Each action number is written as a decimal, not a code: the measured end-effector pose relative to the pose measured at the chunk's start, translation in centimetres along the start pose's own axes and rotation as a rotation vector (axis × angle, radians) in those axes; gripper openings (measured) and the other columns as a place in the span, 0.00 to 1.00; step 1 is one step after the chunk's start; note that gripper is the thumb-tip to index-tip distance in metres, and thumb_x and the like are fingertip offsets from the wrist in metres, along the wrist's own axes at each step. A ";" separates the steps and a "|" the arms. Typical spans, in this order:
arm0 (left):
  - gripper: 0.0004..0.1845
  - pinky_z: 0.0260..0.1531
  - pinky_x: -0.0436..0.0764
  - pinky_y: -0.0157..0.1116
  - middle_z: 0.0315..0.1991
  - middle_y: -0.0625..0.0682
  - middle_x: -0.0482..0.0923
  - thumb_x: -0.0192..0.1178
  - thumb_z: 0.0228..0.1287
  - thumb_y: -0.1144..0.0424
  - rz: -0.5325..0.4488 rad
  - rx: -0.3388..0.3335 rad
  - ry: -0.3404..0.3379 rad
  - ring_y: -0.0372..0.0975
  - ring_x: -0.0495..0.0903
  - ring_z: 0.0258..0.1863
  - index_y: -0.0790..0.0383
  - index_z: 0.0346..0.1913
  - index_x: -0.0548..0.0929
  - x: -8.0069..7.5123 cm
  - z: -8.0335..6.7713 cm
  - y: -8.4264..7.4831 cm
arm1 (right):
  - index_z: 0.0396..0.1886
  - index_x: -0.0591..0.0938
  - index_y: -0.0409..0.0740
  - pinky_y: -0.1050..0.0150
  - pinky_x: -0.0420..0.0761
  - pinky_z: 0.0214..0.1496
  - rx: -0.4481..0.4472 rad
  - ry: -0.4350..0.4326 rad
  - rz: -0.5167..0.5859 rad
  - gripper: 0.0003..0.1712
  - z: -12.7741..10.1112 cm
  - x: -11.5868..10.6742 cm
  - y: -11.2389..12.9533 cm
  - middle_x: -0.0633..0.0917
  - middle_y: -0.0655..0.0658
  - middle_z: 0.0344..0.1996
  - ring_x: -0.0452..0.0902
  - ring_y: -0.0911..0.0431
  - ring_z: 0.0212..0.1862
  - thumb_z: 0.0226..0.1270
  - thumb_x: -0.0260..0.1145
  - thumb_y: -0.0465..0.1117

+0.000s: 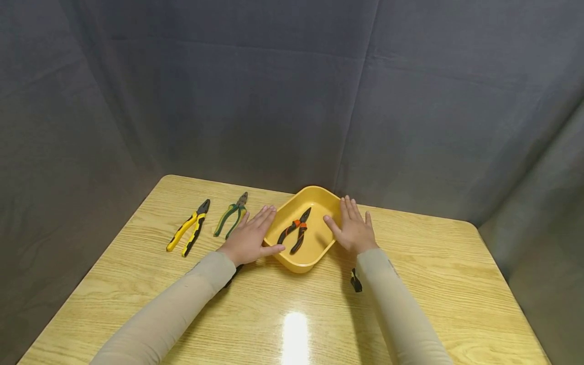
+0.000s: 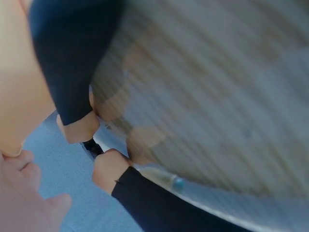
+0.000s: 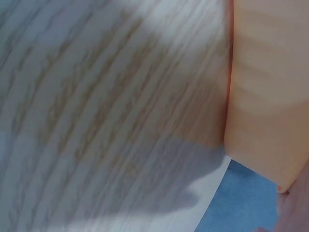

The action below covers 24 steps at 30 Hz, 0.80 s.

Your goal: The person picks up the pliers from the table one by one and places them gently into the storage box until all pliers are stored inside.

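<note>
A yellow tray (image 1: 319,242) sits at the middle back of the wooden table (image 1: 424,263). Inside it lie pliers with orange and black handles (image 1: 295,230). My left hand (image 1: 253,234) lies flat against the tray's left wall, fingers straight and thumb by the near corner. My right hand (image 1: 351,228) lies flat against the right wall, fingers straight. Neither hand holds anything. In the right wrist view the tray wall (image 3: 265,96) stands beside the blurred tabletop (image 3: 106,121). The left wrist view is blurred and shows mostly tabletop (image 2: 217,87).
Left of the tray lie green-handled pliers (image 1: 231,215) and, further left, yellow and black pliers (image 1: 188,234). Grey cloth (image 1: 274,101) hangs behind and beside the table. The table's right half and front are bare wood with a light glare (image 1: 295,334).
</note>
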State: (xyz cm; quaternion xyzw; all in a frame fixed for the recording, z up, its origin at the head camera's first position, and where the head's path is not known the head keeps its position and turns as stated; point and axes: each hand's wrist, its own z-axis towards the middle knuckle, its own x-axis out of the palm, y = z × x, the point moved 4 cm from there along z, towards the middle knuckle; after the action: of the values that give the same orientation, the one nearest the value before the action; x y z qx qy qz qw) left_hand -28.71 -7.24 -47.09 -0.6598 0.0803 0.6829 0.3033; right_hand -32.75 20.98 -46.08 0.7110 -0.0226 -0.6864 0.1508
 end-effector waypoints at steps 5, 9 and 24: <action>0.55 0.76 0.45 0.58 0.82 0.55 0.42 0.51 0.69 0.28 0.000 0.005 -0.003 0.45 0.41 0.81 0.62 0.82 0.44 0.0 0.3 0.0 | 0.83 0.39 0.40 0.36 0.36 0.78 -0.009 0.019 0.005 0.57 0.2 -0.3 -0.2 0.39 0.41 0.82 0.31 0.48 0.82 0.72 0.29 0.78; 0.55 0.76 0.46 0.58 0.82 0.55 0.42 0.51 0.68 0.28 0.000 0.010 -0.011 0.45 0.41 0.81 0.62 0.82 0.45 -0.1 0.4 -0.1 | 0.83 0.41 0.39 0.36 0.35 0.78 -0.024 -0.003 0.028 0.55 0.1 -0.3 -0.4 0.40 0.40 0.82 0.32 0.46 0.82 0.75 0.31 0.75; 0.56 0.76 0.44 0.59 0.82 0.55 0.42 0.49 0.68 0.26 -0.031 0.012 0.005 0.46 0.40 0.81 0.62 0.82 0.44 0.0 0.0 0.1 | 0.83 0.42 0.40 0.37 0.36 0.78 -0.040 -0.020 0.035 0.52 0.1 0.2 -0.5 0.41 0.41 0.82 0.33 0.47 0.82 0.77 0.30 0.73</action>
State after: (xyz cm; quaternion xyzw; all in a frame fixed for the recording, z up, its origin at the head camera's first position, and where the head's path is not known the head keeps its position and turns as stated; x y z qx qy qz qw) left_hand -28.77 -7.25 -47.12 -0.6609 0.0749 0.6758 0.3176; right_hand -32.90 21.43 -46.43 0.7005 -0.0226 -0.6910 0.1768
